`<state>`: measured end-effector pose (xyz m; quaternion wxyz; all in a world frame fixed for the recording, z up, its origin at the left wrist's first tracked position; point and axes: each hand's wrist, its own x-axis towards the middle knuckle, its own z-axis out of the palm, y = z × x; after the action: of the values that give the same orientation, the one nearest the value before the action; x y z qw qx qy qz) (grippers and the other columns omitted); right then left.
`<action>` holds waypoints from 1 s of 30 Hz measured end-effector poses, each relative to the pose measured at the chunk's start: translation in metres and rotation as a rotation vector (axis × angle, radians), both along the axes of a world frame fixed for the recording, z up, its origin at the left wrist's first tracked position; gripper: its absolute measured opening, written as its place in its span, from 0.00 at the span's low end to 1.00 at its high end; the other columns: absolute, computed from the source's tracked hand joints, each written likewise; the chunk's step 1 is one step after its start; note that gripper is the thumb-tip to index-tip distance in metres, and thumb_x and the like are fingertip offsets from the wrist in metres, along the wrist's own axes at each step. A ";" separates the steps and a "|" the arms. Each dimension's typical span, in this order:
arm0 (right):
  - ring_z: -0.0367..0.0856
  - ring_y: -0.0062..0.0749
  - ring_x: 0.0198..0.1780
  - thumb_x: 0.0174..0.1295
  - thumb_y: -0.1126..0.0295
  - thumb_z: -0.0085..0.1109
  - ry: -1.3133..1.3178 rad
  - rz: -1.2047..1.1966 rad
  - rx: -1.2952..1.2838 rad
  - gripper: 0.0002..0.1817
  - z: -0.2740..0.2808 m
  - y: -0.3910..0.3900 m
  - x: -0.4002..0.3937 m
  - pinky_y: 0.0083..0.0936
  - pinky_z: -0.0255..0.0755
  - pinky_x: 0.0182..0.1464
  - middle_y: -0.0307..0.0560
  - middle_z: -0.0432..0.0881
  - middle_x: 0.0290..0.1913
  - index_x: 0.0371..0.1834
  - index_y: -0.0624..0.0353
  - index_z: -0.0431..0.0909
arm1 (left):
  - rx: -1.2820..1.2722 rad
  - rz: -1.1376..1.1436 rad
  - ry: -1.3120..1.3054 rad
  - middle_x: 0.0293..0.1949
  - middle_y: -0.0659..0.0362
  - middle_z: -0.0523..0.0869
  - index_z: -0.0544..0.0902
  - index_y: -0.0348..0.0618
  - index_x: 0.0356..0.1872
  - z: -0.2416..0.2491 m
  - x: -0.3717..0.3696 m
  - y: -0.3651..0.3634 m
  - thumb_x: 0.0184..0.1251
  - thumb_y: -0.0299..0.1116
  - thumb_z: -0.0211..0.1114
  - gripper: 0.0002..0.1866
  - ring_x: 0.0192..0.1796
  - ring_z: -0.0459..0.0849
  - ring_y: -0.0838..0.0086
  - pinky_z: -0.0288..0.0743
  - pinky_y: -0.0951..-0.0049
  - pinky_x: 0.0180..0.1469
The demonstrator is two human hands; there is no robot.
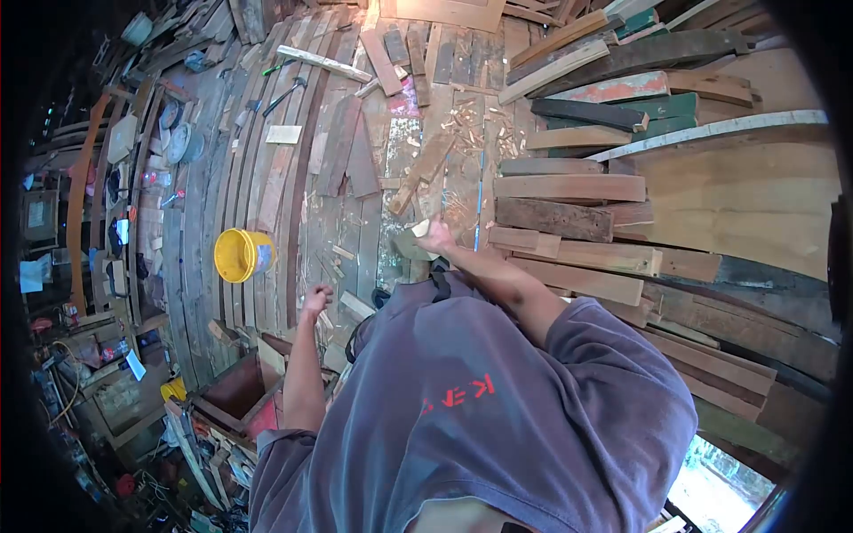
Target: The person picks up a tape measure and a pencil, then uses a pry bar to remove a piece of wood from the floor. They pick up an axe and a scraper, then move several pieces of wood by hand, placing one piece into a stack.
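My left hand (317, 300) is curled into a loose fist above the plank floor, left of my body, with nothing visible in it. In front of my chest, my right hand (435, 238) is closed on a short flat piece of wood (410, 245), greyish with a pale end; my fingers cover part of it. Just beyond that hand, a narrow wooden board (424, 173) lies at a slant. Two dark boards (346, 147) lie farther out to the left. Wood chips (466, 124) are scattered past the narrow board.
A yellow bucket (242, 256) stands to the left. A tool with a dark handle (284, 96) and a pale block (283, 134) lie farther away. Stacked timber (569, 187) lines the right side. An open wooden box (233, 391) sits at lower left near cluttered shelves.
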<state>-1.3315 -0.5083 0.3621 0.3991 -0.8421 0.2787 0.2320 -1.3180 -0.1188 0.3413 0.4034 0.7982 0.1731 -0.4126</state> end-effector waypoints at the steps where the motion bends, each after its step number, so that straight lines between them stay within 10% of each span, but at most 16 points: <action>1: 0.75 0.52 0.55 0.38 0.56 0.70 -0.023 -0.008 0.041 0.55 -0.003 -0.005 -0.001 0.35 0.73 0.54 0.70 0.74 0.52 0.64 0.76 0.48 | -0.017 0.019 -0.035 0.39 0.61 0.83 0.80 0.43 0.45 0.006 0.008 -0.010 0.63 0.40 0.57 0.15 0.36 0.81 0.75 0.72 0.73 0.37; 13: 0.80 0.47 0.50 0.39 0.56 0.71 -0.107 -0.158 -0.032 0.33 0.010 -0.075 0.011 0.35 0.74 0.51 0.64 0.80 0.45 0.45 0.69 0.75 | -0.290 -0.180 -0.093 0.40 0.63 0.83 0.79 0.45 0.44 0.057 0.053 -0.181 0.66 0.41 0.56 0.13 0.37 0.79 0.77 0.70 0.77 0.38; 30: 0.78 0.53 0.52 0.42 0.57 0.69 0.085 -0.440 -0.218 0.47 0.039 -0.183 0.000 0.38 0.73 0.54 0.65 0.77 0.48 0.63 0.69 0.55 | -0.574 -0.440 0.043 0.38 0.65 0.81 0.79 0.44 0.41 0.070 0.098 -0.353 0.68 0.40 0.57 0.11 0.34 0.76 0.81 0.69 0.81 0.35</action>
<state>-1.3317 -0.6915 0.4010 0.3346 -0.7888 0.4953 0.1433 -1.2200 -0.4720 0.4114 0.5088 0.6617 -0.1172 -0.5380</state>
